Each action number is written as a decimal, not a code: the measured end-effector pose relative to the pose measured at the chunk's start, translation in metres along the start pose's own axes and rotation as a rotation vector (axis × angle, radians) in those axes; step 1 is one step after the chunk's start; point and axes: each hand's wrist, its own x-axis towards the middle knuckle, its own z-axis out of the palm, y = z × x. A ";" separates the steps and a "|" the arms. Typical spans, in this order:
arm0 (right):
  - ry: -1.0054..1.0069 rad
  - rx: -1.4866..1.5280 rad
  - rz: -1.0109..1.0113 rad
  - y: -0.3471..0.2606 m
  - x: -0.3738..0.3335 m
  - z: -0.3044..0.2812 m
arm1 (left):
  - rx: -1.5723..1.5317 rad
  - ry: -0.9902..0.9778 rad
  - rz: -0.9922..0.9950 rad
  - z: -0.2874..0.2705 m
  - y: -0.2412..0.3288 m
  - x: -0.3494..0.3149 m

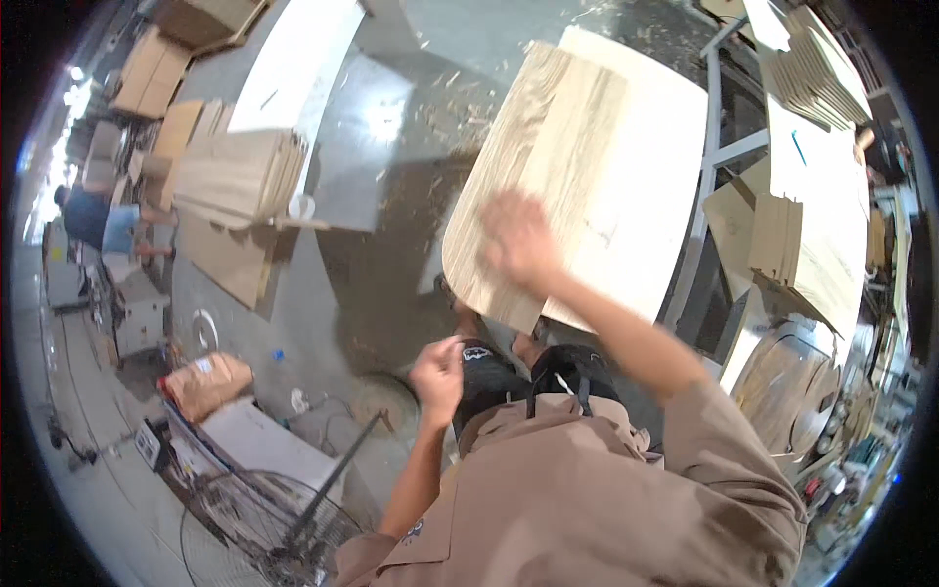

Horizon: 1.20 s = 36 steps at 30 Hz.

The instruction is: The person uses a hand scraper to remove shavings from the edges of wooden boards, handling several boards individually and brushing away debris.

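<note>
A wood-grain panel [577,127] with rounded corners lies in front of me on top of a paler panel [650,166], which shows along its right side. My right hand [518,240] is over the near left part of the upper panel. Motion blurs its fingers, and I cannot tell whether anything is under them. Left of the panel, away from it, my left hand [438,377] is raised beside my thigh with its fingers curled in. What it holds, if anything, is hidden.
Stacked boards [240,171] stand at the left near a long white board [293,64]. A metal frame [714,127] runs along the right, beside more stacked panels [778,235]. At the lower left is a fan [264,519]. A person [103,220] works at the far left.
</note>
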 end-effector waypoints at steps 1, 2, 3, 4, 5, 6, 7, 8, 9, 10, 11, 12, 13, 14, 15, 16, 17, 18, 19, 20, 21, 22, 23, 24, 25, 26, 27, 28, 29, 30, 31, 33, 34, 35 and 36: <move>0.075 0.140 -0.109 -0.026 -0.028 0.008 | -0.042 0.071 -0.086 -0.013 -0.006 0.013; -0.053 0.189 -0.210 -0.052 -0.045 0.002 | -0.067 0.159 -0.094 -0.025 -0.017 0.027; -0.062 0.378 -0.311 -0.066 -0.067 0.017 | -0.097 0.244 -0.097 -0.033 -0.022 0.046; -0.190 0.372 -0.434 -0.081 -0.083 0.015 | -0.165 0.260 -0.163 -0.046 -0.029 0.064; -0.321 0.362 -0.555 -0.091 -0.093 0.009 | -0.233 0.274 -0.232 -0.055 -0.031 0.078; -0.652 0.617 -0.321 -0.091 -0.098 -0.007 | -0.186 0.248 -0.324 -0.054 -0.014 0.098; -0.975 0.851 -0.076 -0.098 -0.100 -0.024 | -0.210 0.241 -0.310 -0.053 -0.006 0.111; -0.956 0.848 -0.063 -0.095 -0.106 -0.027 | -0.089 0.181 -0.143 -0.049 0.005 0.125; -0.781 1.038 0.083 -0.090 -0.114 -0.025 | 0.034 0.131 0.023 -0.046 0.011 0.140; -0.591 1.215 0.229 -0.083 -0.122 -0.023 | 0.129 0.085 0.078 -0.039 0.016 0.156; -0.456 1.162 0.297 -0.074 -0.128 -0.013 | 0.140 0.056 0.141 -0.031 0.012 0.171; -0.441 1.104 0.354 -0.064 -0.124 -0.023 | 0.152 0.026 0.153 -0.024 0.008 0.184; -0.423 1.046 0.412 -0.055 -0.121 -0.034 | 0.164 -0.004 0.165 -0.018 0.004 0.195; -0.344 1.002 0.507 -0.048 -0.123 -0.052 | 0.195 -0.071 0.165 -0.006 0.011 0.206; -0.267 0.963 0.599 -0.044 -0.125 -0.066 | 0.234 -0.138 0.162 0.003 0.017 0.215; -0.166 0.859 0.666 -0.039 -0.129 -0.068 | 0.261 -0.199 0.154 0.010 0.023 0.225; -0.061 0.749 0.729 -0.036 -0.136 -0.074 | 0.246 -0.209 0.169 0.017 0.024 0.234; 0.041 0.616 0.743 -0.037 -0.141 -0.076 | 0.266 -0.303 0.148 0.023 0.021 0.245; 0.057 0.603 0.756 -0.039 -0.146 -0.075 | 0.286 -0.400 0.130 0.030 0.018 0.255; 0.104 0.600 0.901 -0.040 -0.155 -0.070 | 0.293 -0.507 0.076 0.040 0.016 0.265; 0.157 0.597 1.051 -0.043 -0.164 -0.064 | 0.277 -0.541 0.109 0.047 0.008 0.276; 0.199 0.666 1.203 -0.055 -0.165 -0.056 | 0.243 -0.564 0.136 0.049 -0.006 0.287; 0.215 0.677 1.280 -0.070 -0.157 -0.054 | 0.210 -0.587 0.159 0.049 -0.020 0.297; 0.316 0.656 1.267 -0.081 -0.158 -0.039 | 0.058 -0.622 0.161 0.047 -0.033 0.307; 0.401 0.657 1.272 -0.089 -0.159 -0.015 | -0.091 -0.657 0.155 0.045 -0.043 0.315; 0.451 0.711 1.324 -0.100 -0.161 0.000 | -0.085 -0.701 0.073 0.046 -0.039 0.316; 0.477 0.718 1.387 -0.110 -0.164 0.005 | -0.070 -0.754 -0.004 0.047 -0.025 0.314; 0.595 0.724 1.417 -0.117 -0.170 0.023 | 0.024 -0.802 -0.011 0.048 -0.010 0.313; 0.711 0.735 1.430 -0.121 -0.173 0.046 | 0.126 -0.832 -0.013 0.047 0.002 0.314; 0.793 0.948 1.549 -0.128 -0.168 0.054 | 0.132 -0.862 0.025 0.046 0.009 0.314; 0.876 1.173 1.646 -0.131 -0.166 0.061 | 0.107 -0.868 0.031 0.046 0.015 0.310; 0.901 1.711 1.681 -0.142 -0.154 0.061 | 0.127 -0.810 0.198 0.039 0.011 0.312; 0.868 1.845 1.657 -0.145 -0.152 0.065 | 0.142 -0.803 0.210 0.035 0.006 0.314; 0.823 1.980 1.631 -0.147 -0.150 0.066 | 0.160 -0.796 0.214 0.036 0.004 0.314; 0.833 2.131 1.546 -0.154 -0.153 0.062 | 0.229 -0.824 0.269 0.032 0.014 0.305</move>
